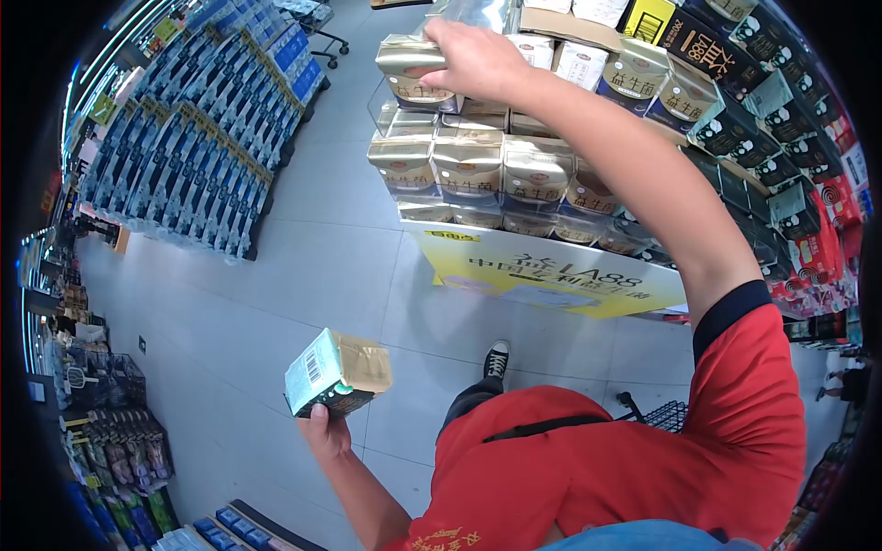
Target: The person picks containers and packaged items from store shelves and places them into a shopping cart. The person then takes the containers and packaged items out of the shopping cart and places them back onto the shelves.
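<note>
My left hand [328, 433] holds a package [338, 372] with a mint-green side, a dark side and a gold-brown end, low over the floor at the left. At the top, my right hand [473, 60] reaches across the display and grips a gold-and-white package [409, 69] at the left corner of the stack. Its fingers lie over the right end of that package. Rows of similar gold packages [469, 170] stand just below, behind the white and yellow front panel [551, 266] of the display.
Black packages [781, 119] and red ones [818, 253] fill the display's right side. Stacked blue goods [197, 147] stand at the upper left. A black wire basket cart [666, 416] is beside my body, and shelves [115, 450] line the lower left.
</note>
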Available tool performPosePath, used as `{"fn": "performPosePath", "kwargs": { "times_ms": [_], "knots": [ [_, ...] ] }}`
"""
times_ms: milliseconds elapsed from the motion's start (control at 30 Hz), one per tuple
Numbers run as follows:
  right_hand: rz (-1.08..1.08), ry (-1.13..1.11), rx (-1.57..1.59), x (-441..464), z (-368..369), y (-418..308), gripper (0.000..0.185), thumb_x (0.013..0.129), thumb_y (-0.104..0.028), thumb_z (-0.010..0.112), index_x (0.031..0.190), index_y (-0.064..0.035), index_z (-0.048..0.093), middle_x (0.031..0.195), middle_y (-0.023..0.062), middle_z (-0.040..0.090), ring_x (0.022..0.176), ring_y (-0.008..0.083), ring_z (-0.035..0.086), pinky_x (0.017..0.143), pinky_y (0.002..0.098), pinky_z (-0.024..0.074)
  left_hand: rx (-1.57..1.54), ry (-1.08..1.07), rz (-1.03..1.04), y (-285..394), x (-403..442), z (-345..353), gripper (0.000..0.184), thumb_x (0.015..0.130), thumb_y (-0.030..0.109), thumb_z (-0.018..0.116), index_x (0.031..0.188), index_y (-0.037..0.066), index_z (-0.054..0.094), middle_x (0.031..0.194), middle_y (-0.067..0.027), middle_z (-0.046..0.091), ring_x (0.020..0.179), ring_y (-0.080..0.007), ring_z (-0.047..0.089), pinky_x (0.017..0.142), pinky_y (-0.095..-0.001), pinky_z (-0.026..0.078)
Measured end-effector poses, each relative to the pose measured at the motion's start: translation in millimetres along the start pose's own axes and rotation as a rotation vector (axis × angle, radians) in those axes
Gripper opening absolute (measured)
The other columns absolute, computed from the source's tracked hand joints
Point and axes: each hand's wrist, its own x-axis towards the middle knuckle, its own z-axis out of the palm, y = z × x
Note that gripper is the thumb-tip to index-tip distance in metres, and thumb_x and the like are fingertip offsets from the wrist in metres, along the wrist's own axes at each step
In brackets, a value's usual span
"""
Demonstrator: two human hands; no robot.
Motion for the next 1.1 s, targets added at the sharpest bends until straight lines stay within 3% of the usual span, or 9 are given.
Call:
{"fn": "performPosePath", "kwargs": {
  "times_ms": [267, 500, 567, 667, 767, 833, 933, 1033, 1100],
  "knots": [
    [-0.024, 0.052, -0.019, 1, 22, -16, 0.041, 0.084, -0.029, 0.069, 0.111, -0.0071, 0.047, 0.111, 0.0156, 0.053, 0.097, 0.0361, 0.062, 0.081, 0.045, 0.0528, 0.081, -0.043, 0.023, -10, -5, 9, 0.073, 0.078, 0.025, 0.075, 0.135, -0.004, 0.04, 0.126, -0.0153, 0.055, 0.114, -0.027, 0.056, 0.099, -0.0416, 0.044],
    [0.014, 0.045, 0.018, -27, 7, -16, 0.047, 0.084, -0.024, 0.067, 0.123, -0.0049, 0.047, 0.129, 0.0213, 0.044, 0.107, 0.0355, 0.06, 0.085, 0.0455, 0.053, 0.061, -0.097, -0.061, -10, -3, 26, 0.082, 0.069, 0.022, 0.081, 0.135, 0.002, 0.037, 0.125, -0.0117, 0.052, 0.118, -0.0249, 0.051, 0.104, -0.0406, 0.038],
    [-0.035, 0.245, 0.031, -44, -3, -16, 0.042, 0.084, -0.024, 0.068, 0.119, -0.0086, 0.051, 0.133, 0.0159, 0.045, 0.103, 0.0337, 0.062, 0.085, 0.0431, 0.0527, 0.068, -0.126, -0.069, -10, 0, 37, 0.082, 0.069, 0.022, 0.081, 0.135, 0.001, 0.037, 0.125, -0.0117, 0.052, 0.119, -0.025, 0.051, 0.104, -0.0409, 0.038],
    [-0.103, 0.263, 0.244, -93, -41, -24, 0.035, 0.084, -0.021, 0.067, 0.115, -0.009, 0.055, 0.13, 0.0132, 0.048, 0.099, 0.0315, 0.062, 0.081, 0.0413, 0.053, 0.094, -0.234, -0.055, -11, 8, 58, 0.087, 0.068, 0.026, 0.081, 0.137, 0.001, 0.035, 0.127, -0.0125, 0.051, 0.12, -0.026, 0.05, 0.105, -0.0415, 0.037],
    [-0.151, 0.329, 0.506, -174, -65, -22, 0.023, 0.081, -0.016, 0.067, 0.101, -0.005, 0.062, 0.115, 0.0108, 0.056, 0.081, 0.0273, 0.065, 0.069, 0.0359, 0.0534, 0.118, -0.353, -0.021, -9, 20, 100, 0.091, 0.067, 0.029, 0.079, 0.14, 0.0, 0.032, 0.129, -0.0139, 0.05, 0.121, -0.0276, 0.05, 0.105, -0.0425, 0.037],
    [-0.132, 0.399, 0.421, -237, -64, -12, 0.016, 0.08, -0.014, 0.068, 0.094, -0.0076, 0.063, 0.113, 0.0098, 0.058, 0.08, 0.0266, 0.065, 0.068, 0.0349, 0.0533, 0.141, -0.47, 0.054, -7, 31, 142, 0.093, 0.067, 0.031, 0.078, 0.142, 0.0, 0.031, 0.131, -0.0155, 0.049, 0.122, -0.0291, 0.05, 0.106, -0.0437, 0.038],
    [0.245, 0.267, 0.505, -351, -71, -9, 0.012, 0.082, -0.012, 0.064, 0.093, -0.008, 0.063, 0.114, 0.009, 0.059, 0.093, 0.0253, 0.063, 0.074, 0.0346, 0.0532, 0.156, -0.679, 0.095, -2, 44, 212, 0.085, 0.075, 0.031, 0.075, 0.139, -0.005, 0.032, 0.133, -0.0182, 0.049, 0.122, -0.0295, 0.05, 0.105, -0.0438, 0.039],
    [0.657, 0.276, 0.498, -472, -69, -6, 0.018, 0.084, -0.01, 0.064, 0.101, -0.0051, 0.062, 0.113, 0.0093, 0.058, 0.086, 0.0226, 0.064, 0.066, 0.032, 0.0526, 0.231, -0.842, 0.211, -4, 54, 301, 0.073, 0.082, 0.027, 0.073, 0.136, -0.004, 0.036, 0.132, -0.0165, 0.048, 0.12, -0.0263, 0.049, 0.105, -0.0416, 0.038],
    [1.018, 0.413, 0.479, -553, -67, -18, 0.018, 0.085, -0.005, 0.061, 0.102, -0.0048, 0.062, 0.111, 0.009, 0.06, 0.076, 0.0151, 0.063, 0.06, 0.0268, 0.0499, 0.358, -0.924, 0.257, 5, 31, 384, 0.079, 0.077, 0.02, 0.076, 0.14, -0.003, 0.034, 0.129, -0.0135, 0.049, 0.119, -0.0222, 0.047, 0.104, -0.0355, 0.034]
  ]
}}
